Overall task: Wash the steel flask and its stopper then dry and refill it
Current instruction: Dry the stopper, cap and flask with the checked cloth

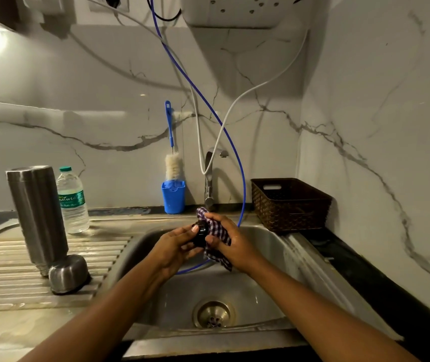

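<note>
Above the steel sink (274, 246), my left hand (174, 246) grips the black stopper (201, 234). My right hand (231, 244) presses a purple-and-white checked cloth (215, 253) against the stopper's right side. The steel flask (37, 215) stands upside down on the ribbed draining board (5, 273) at the left. Its steel cap cup (69, 274) lies mouth down just in front of it. A clear plastic water bottle (73, 201) with a green cap stands behind the flask.
A tap (210, 178) rises behind the sink, with a blue hose (242, 184) and a white hose looping down past it. A blue holder (173, 197) carries a bottle brush (173, 165). A brown woven basket (291, 203) sits at the right. The drain (213, 313) is below my arms.
</note>
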A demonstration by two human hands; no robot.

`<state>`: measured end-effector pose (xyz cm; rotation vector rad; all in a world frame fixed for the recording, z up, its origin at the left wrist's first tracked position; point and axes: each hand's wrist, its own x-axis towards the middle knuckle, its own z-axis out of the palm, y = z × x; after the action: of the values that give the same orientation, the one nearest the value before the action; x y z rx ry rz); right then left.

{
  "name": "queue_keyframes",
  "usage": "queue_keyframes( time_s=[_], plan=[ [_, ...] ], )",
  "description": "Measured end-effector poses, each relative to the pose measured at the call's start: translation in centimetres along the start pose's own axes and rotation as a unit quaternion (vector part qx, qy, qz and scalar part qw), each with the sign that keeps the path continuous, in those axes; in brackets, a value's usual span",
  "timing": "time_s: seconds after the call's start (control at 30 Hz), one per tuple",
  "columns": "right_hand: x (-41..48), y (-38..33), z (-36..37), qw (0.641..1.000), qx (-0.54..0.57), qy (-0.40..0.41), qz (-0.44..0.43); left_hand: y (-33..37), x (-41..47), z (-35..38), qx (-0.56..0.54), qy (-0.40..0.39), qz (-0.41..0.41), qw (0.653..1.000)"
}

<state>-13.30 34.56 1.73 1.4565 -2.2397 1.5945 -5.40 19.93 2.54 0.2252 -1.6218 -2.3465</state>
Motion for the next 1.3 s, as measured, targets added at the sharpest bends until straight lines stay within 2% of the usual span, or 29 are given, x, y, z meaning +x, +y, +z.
queue_keyframes(
  time_s=[0.13,0.23,0.3,0.4,0.5,0.6,0.67,0.73,0.83,0.93,1.0,1.03,1.1,1.2,1.27,1.3],
  plan=[
    [0.0,0.1,-0.1,0.994,-0.083,0.052,-0.055,0.7,-0.1,-0.4,0.042,-0.04,0.005,0.998],
    [0.2,0.3,0.2,0.989,-0.102,0.086,-0.066,0.5,-0.7,0.4,0.091,-0.035,0.056,0.994],
    [0.4,0.0,0.3,0.989,-0.064,0.126,-0.046,0.1,-1.1,1.2,0.104,-0.027,0.108,0.988],
    [0.7,-1.1,-0.1,0.984,0.048,0.173,0.016,-0.5,-1.8,2.0,0.151,-0.026,0.181,0.971],
    [0.8,-1.4,0.1,0.974,0.048,0.209,0.076,-0.7,-2.1,2.3,0.194,-0.03,0.231,0.953],
    [0.5,-1.2,0.5,0.961,-0.057,0.269,-0.015,-0.8,-2.2,2.7,0.136,-0.018,0.196,0.971],
    [0.4,-0.4,0.4,0.946,-0.136,0.273,-0.11,-0.7,-2.0,2.9,0.082,-0.007,0.117,0.99],
    [0.4,0.2,0.3,0.935,-0.185,0.261,-0.155,-0.4,-1.9,2.9,0.049,-0.008,0.057,0.997],
    [0.6,-0.3,0.3,0.946,-0.123,0.28,-0.105,-0.4,-2.0,2.8,0.127,-0.024,0.129,0.983],
    [0.8,-1.2,0.5,0.956,0.005,0.293,0.022,-0.5,-2.2,2.8,0.225,-0.025,0.246,0.942],
    [0.8,-1.1,0.5,0.956,0.042,0.282,0.073,-0.7,-2.0,2.6,0.284,-0.021,0.28,0.917],
    [0.7,-1.1,0.5,0.956,0.023,0.285,0.066,-0.7,-2.1,2.5,0.279,-0.023,0.281,0.918],
    [0.5,-1.2,0.3,0.95,-0.064,0.305,-0.001,-1.0,-2.2,2.7,0.219,-0.018,0.244,0.944],
    [0.5,-0.5,-0.1,0.927,-0.178,0.302,-0.132,-1.1,-2.1,3.2,0.117,-0.004,0.125,0.985],
    [0.7,-0.1,-0.4,0.924,-0.205,0.281,-0.157,-0.7,-1.9,3.1,0.093,-0.018,0.087,0.992],
    [0.7,-0.1,-0.4,0.93,-0.196,0.276,-0.146,-0.6,-2.0,3.0,0.113,-0.023,0.103,0.988]
  ],
)
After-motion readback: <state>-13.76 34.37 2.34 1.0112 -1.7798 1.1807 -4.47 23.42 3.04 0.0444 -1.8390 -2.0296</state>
